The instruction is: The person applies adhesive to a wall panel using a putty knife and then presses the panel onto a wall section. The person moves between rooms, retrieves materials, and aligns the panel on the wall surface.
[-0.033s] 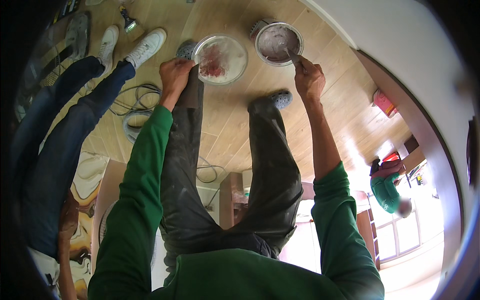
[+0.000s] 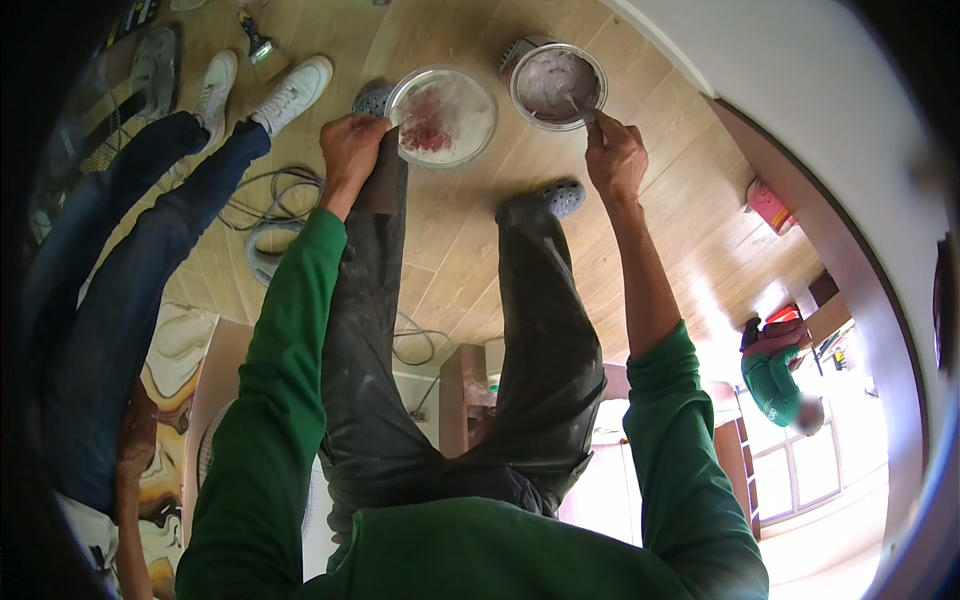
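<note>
The wooden floor [image 2: 660, 150] spreads beneath everything. A co-worker's legs [image 2: 150, 225] stand at the left, apart from the person's own legs [image 2: 545, 275], which are set wide, perhaps for balance. Next in size is the pale round [image 2: 445, 115], smeared red; whether lid or tub I cannot tell. It partly hides the left clog [image 2: 370, 98]. Just right of it is the can [image 2: 548, 126] with grey paste [image 2: 552, 80], its mouth facing up, presumably so the paste is easy to get at. The left hand [image 2: 350, 155] pinches a dark flat piece [image 2: 380, 188] by its upper end beside the round, seemingly leaving its broad face free. The right hand [image 2: 615, 160] is closed around a dark tool [image 2: 592, 118] at the can's rim, probably keeping the fingers off the paste. A brush [image 2: 259, 45] lies near the co-worker's shoes.
</note>
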{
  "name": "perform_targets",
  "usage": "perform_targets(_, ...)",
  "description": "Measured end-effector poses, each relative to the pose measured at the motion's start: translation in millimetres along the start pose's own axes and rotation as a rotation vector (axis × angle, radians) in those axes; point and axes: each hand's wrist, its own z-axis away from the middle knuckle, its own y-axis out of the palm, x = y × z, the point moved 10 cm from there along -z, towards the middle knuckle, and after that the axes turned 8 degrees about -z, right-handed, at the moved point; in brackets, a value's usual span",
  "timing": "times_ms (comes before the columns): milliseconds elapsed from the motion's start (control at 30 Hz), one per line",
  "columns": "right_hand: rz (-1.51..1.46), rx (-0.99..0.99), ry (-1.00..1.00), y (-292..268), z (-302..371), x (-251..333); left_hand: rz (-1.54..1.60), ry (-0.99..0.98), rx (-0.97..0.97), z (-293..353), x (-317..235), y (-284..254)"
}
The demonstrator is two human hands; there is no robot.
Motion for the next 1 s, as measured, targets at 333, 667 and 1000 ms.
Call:
perform_targets(333,0.202,0.174,-0.252,67.7,-26.7,30.6,-0.027,-0.018,-0.004,2.5,1.5,7.1)
perform_targets(667,0.080,0.193,-0.066,38.4,-9.2,4.5,-0.189,0.133,-0.018,2.5,-4.9,13.4)
perform_targets(1000,-0.606,0.061,0.372,8.8,11.3,-69.0,-0.300,0.261,-0.060,-23.3,-32.5,43.3)
